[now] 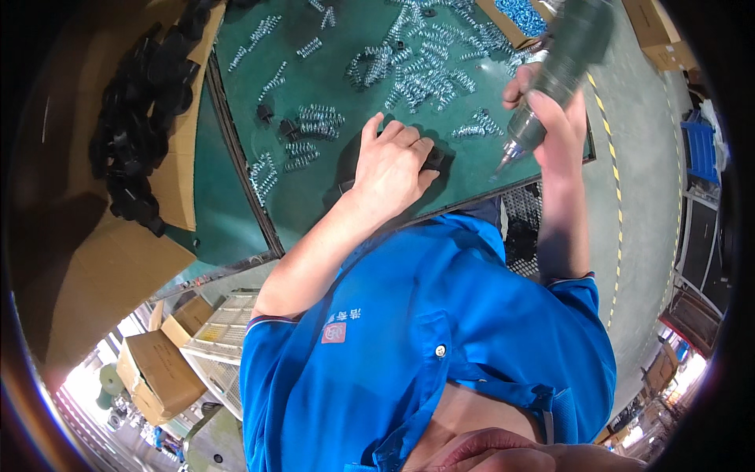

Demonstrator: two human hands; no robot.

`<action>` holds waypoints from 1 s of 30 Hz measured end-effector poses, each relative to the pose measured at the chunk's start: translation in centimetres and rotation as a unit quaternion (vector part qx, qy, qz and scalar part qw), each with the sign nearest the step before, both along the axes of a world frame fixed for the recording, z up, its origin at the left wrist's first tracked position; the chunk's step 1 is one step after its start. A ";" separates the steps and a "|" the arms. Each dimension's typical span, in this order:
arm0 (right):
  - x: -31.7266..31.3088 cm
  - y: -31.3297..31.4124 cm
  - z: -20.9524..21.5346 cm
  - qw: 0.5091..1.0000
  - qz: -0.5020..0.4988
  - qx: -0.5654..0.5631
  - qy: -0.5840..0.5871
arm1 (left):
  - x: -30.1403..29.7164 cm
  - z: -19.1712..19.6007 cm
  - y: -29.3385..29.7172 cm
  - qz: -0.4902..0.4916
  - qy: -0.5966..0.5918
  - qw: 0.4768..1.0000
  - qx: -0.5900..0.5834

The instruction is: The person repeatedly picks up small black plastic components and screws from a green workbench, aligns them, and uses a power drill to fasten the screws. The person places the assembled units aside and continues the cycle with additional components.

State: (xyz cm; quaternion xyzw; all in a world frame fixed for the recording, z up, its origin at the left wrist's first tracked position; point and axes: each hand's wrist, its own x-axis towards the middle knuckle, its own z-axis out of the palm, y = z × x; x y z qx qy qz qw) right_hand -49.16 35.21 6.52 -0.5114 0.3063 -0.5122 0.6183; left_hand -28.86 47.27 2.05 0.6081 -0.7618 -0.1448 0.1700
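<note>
My left hand (391, 167) presses flat on small black plastic part (435, 158), pinning it to green surface (330, 197). My right hand (550, 118) wraps closed round power screwdriver (562, 67), bit angled down just right of part. Judgement: hold part firm, bring bit square before driving, else slip. Coiled metal springs (425, 75) shiny, heaped behind; matte black parts (138, 118) piled in cardboard box (94, 259) at left.
</note>
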 end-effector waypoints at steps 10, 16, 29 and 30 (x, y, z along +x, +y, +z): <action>3.9 3.2 -1.5 0.972 0.026 -0.173 -0.156 | 0.0 -0.6 0.1 0.001 0.017 1.000 -0.011; 4.5 3.4 -2.0 0.973 0.008 -0.173 -0.153 | 0.0 -0.7 0.2 0.004 0.015 1.000 -0.009; 5.3 4.5 -1.5 0.962 0.084 -0.259 0.006 | 0.0 -1.0 0.1 0.007 0.036 0.999 -0.037; 5.2 4.3 -1.5 0.955 0.109 -0.276 0.029 | 0.1 -1.2 0.2 0.009 0.041 0.998 -0.047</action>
